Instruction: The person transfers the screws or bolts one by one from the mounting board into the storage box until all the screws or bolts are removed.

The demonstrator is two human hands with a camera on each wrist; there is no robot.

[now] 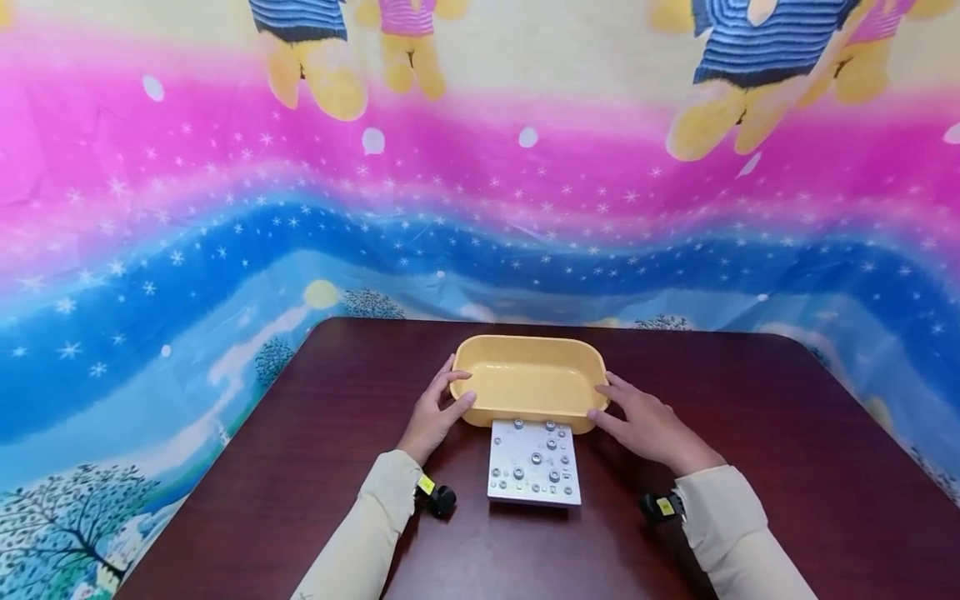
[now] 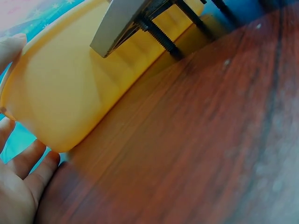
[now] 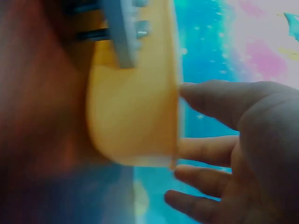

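Note:
A yellow oblong plastic tub [image 1: 525, 387] stands on the table, its inside bare. My left hand [image 1: 433, 417] holds its left end, the thumb at the front rim and the other fingers around the side. At the opposite end my right hand [image 1: 648, 423] holds the rim between thumb and fingers. Directly in front of the tub is a silver metal plate [image 1: 513, 454] with several socket-head bolts on top. In the left wrist view, threaded bolt shanks [image 2: 159, 36] stick out beneath the plate and hold it above the tabletop. Neither hand touches the plate.
The dark reddish-brown table [image 1: 315, 467] has rounded far corners. Behind it hangs a colourful printed cloth [image 1: 480, 183]. Black wrist cameras are strapped at the left cuff [image 1: 393, 475] and the right cuff [image 1: 712, 500].

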